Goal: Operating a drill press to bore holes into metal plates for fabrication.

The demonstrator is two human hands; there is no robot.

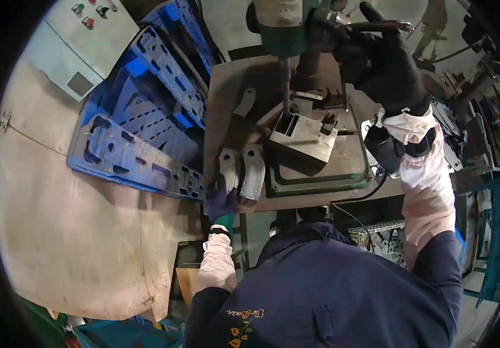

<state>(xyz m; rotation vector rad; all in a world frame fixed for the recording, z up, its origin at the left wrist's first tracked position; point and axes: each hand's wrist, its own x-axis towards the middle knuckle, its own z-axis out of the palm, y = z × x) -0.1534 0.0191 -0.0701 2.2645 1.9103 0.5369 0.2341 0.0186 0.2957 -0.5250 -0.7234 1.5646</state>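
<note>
The left hand is touching a metal plate at the desk's near left corner, its grip remaining indiscernible; the right hand is gripping a drill-press lever.

Stitched script on a navy jacket, small print on a drill press.
On the wearer's side of the drill press, the jacket bears a short line of orange-yellow cursive lettering, embroidered above a stitched flower motif. On the press's own head, a pale panel carries fine print, too small and blurred to read.
</note>
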